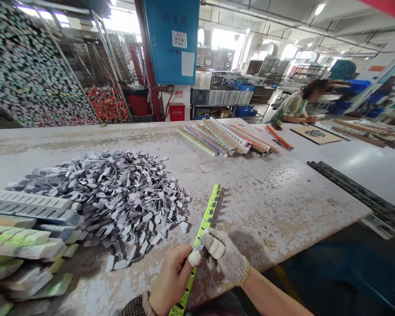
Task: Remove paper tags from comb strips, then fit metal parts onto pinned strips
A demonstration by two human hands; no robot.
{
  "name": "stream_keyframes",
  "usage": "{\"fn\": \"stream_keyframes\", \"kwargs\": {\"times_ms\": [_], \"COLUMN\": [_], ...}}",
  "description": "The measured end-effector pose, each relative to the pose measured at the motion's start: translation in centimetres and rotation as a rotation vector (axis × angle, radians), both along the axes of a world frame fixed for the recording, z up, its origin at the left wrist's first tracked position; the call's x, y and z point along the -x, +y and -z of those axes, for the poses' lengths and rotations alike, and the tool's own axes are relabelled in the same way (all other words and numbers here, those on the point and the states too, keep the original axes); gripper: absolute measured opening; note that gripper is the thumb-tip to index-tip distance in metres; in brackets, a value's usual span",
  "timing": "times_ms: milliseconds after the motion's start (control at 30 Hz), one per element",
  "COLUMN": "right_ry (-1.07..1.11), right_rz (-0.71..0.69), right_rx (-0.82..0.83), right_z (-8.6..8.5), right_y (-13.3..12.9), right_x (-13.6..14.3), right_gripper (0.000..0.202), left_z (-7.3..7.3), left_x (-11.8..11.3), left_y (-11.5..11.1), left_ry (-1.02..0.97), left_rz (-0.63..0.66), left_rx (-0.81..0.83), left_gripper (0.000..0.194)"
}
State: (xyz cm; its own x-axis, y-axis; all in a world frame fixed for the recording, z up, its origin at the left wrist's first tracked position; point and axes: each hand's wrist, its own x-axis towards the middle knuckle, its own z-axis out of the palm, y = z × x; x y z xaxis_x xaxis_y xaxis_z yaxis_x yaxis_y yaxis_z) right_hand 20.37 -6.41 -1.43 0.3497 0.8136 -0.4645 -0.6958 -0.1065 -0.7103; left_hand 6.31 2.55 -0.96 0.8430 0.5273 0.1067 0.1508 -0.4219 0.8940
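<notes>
A long yellow-green strip (203, 225) with dark slots lies slanting over the table's front edge, small grey pieces standing along its far part. My left hand (175, 273), bare except for a white cover on the thumb, is closed around the strip's near part. My right hand (224, 254), in a white knitted glove, has its fingers pinched together beside the strip, close to my left thumb. A small grey piece (199, 248) shows between the two hands, held at the right fingertips. To the left spreads a large pile of small grey pieces (128, 193).
Stacked slotted strips (26, 228) fill the left front of the worn table (266, 193). More strips (224, 136) lie at the back, and dark strips (345, 184) at the right. A person (292, 105) leans over the table's far side near a brown board (316, 134).
</notes>
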Motion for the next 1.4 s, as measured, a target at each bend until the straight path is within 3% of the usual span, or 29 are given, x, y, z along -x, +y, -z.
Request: {"fn": "stream_keyframes", "kwargs": {"times_ms": [167, 333, 400, 500, 600, 733, 967, 1167, 1400], "right_ry": [-0.058, -0.226, -0.258, -0.256, -0.211, -0.186, -0.306, -0.364, -0.442], "right_rz": [-0.103, 0.112, 0.160, 0.171, 0.117, 0.017, 0.161, 0.183, 0.146], "right_rx": [-0.030, -0.014, -0.045, -0.063, -0.041, -0.023, -0.079, -0.044, -0.027], "right_z": [-1.0, -1.5, -1.2, 0.0, 1.3, 2.3, 4.7, 4.6, 4.4], "right_y": [-0.8, -0.8, -0.9, -0.9, -0.4, -0.5, -1.5, -1.2, -1.0], "right_x": [1.2, 1.0, 1.1, 1.5, 1.8, 2.0, 2.3, 2.4, 2.9], "right_gripper": [0.045, 0.052, 0.053, 0.050, 0.051, 0.052, 0.048, 0.049, 0.054], "left_z": [-1.2, 1.1, 1.7, 1.5, 0.9, 0.9, 1.7, 1.9, 3.1], "left_x": [0.0, 0.0, 0.1, 0.5, 0.7, 0.6, 0.5, 0.4, 0.7], "left_y": [-0.9, 0.7, 1.0, 0.5, -0.4, -0.6, -0.4, -0.6, -0.4], "left_ry": [-0.059, 0.078, 0.089, 0.042, -0.030, -0.068, -0.060, -0.068, -0.026], "left_rz": [0.098, -0.119, -0.148, -0.051, 0.002, -0.031, -0.034, -0.043, -0.048], "left_rx": [-0.090, -0.090, -0.135, -0.188, -0.223, -0.280, -0.348, -0.321, -0.274], "left_gripper": [0.052, 0.056, 0.053, 0.047, 0.046, 0.046, 0.049, 0.051, 0.055]}}
